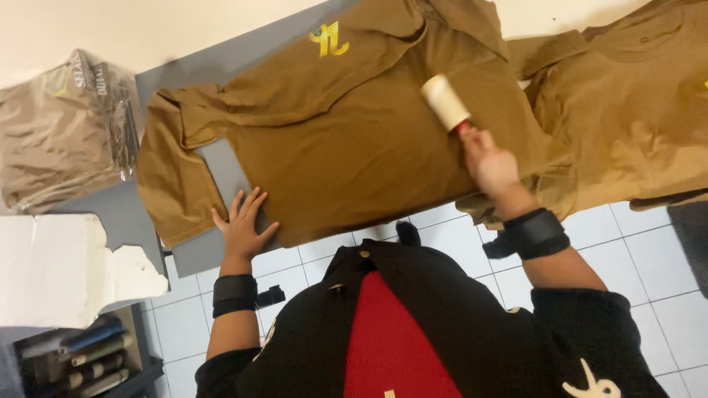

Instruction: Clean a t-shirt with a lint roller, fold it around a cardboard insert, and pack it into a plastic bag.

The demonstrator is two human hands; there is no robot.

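White tiled floor is seen under a grey work table (221, 59), where a brown shirt (346, 140) is spread flat. The left hand (242, 225) is laid open, fingers spread, on the hem. A lint roller (445, 102) is gripped by the right hand (488, 163). Shirt's probably soft and light, best pinned flat; the roller's best held by its handle.

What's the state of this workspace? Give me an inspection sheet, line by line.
Surface: grey table, mostly covered.
Job's things: brown shirt spread flat; lint roller resting on it.
Clutter: bagged shirt at left; pile of brown shirts at right; torn white paper.
Hands: left hand flat on the shirt hem; right hand grips the roller handle.
Cables: nothing seen.
Surroundings: white tiled floor; box of rolled items lower left.
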